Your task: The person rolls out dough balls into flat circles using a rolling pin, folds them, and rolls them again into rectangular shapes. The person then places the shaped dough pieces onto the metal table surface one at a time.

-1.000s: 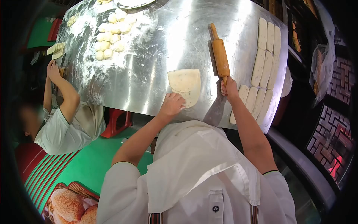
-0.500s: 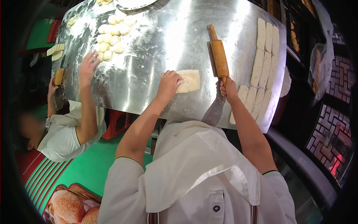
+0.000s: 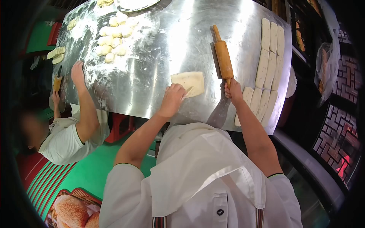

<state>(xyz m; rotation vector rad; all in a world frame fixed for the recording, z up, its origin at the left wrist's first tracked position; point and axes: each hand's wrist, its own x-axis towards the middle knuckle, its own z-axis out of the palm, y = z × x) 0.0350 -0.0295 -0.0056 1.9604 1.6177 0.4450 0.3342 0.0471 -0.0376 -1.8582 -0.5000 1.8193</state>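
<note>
A flat, roughly rectangular sheet of dough [image 3: 193, 80] lies on the metal table in front of me. My left hand [image 3: 174, 99] is at its lower left edge, with the fingers pinched on the dough's near corner. To the right, my right hand [image 3: 234, 90] is wrapped round the near handle of a wooden rolling pin [image 3: 223, 59]. The pin points away from me over the table.
Rows of long dough strips [image 3: 271, 64] line the right side of the metal table [image 3: 133, 102]. Several dough balls [image 3: 110, 40] sit on flour at the back left. A co-worker [image 3: 76, 133] at the left holds a small yellow-handled tool [image 3: 57, 83].
My left hand has moved down from the dough's left edge to its near corner. The co-worker's hand has left the dough balls and moved left. My right hand has stayed on the pin.
</note>
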